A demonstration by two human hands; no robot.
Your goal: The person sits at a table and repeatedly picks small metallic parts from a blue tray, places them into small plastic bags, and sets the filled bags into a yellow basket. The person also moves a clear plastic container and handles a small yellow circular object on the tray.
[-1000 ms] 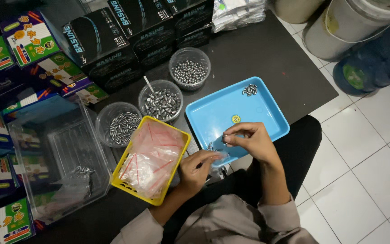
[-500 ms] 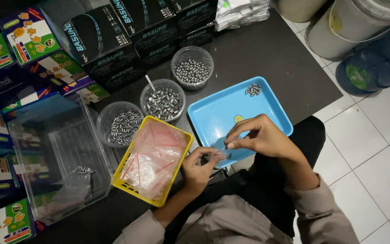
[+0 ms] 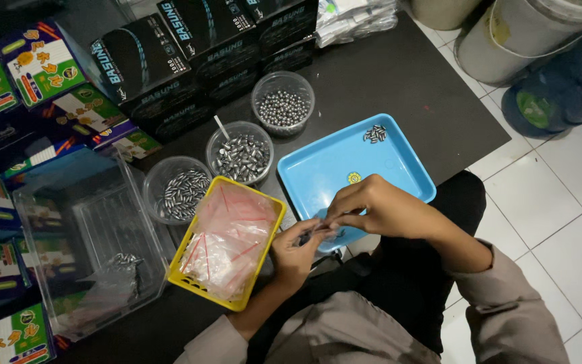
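1. A small clear plastic bag (image 3: 314, 232) sits just below the centre of the frame, over the near edge of the blue tray (image 3: 331, 168). It is pinched between both hands and mostly hidden by fingers.
2. The left hand (image 3: 298, 249) comes up from below, its fingers curled shut on the bag's lower left part.
3. The right hand (image 3: 378, 209) reaches in from the right, its fingertips pressed together on the bag's upper right edge, so the two hands meet on it.
4. The blue tray lies centre-right on the dark table (image 3: 405, 74). A small heap of grey metal pellets (image 3: 374, 133) rests near its far right corner, well apart from the hands.
5. Just left of the hands stands a yellow basket (image 3: 264, 269) filled with small clear bags with red strips (image 3: 227, 239).
6. Beyond the basket, toward the upper centre, three clear round tubs stand close together: one with pointed pellets (image 3: 182, 192), one with pointed pellets and a white spoon handle (image 3: 240, 155), one with round balls (image 3: 282, 108).
7. At the left lies a large clear plastic box (image 3: 75, 236); black cartons (image 3: 190, 47) and colourful cartons (image 3: 28, 74) fill the upper left.
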